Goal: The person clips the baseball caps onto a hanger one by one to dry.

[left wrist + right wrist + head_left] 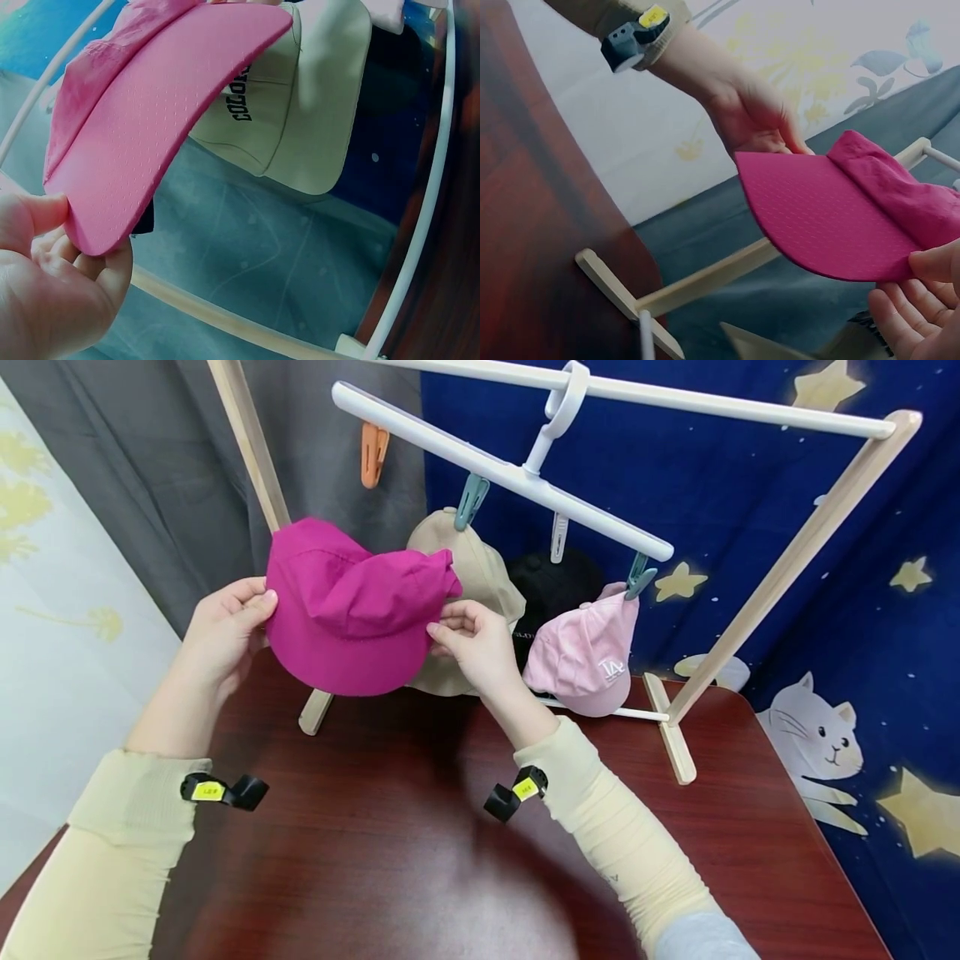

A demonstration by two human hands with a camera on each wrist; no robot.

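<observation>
A magenta cap (pixel 360 610) is held up in front of the rack, its brim facing down toward me. My left hand (pixel 228 631) pinches the brim's left end between thumb and fingers, as the left wrist view also shows. At the opposite end of the brim, my right hand (pixel 480 643) pinches it the same way. Above the cap, an orange clip (pixel 373 454) hangs from the white hanger (pixel 487 464) with nothing in it. A teal clip (pixel 472 502) beside it holds a beige cap (pixel 480 564), partly hidden behind the magenta one.
A black cap (pixel 555 585) hangs by a white clip (pixel 558 537), and a pink cap (pixel 581 652) by a dark green clip (pixel 640 577). The hanger hooks over the rod of a wooden rack (pixel 795 560) standing on the brown table (pixel 390 860). Curtains hang behind.
</observation>
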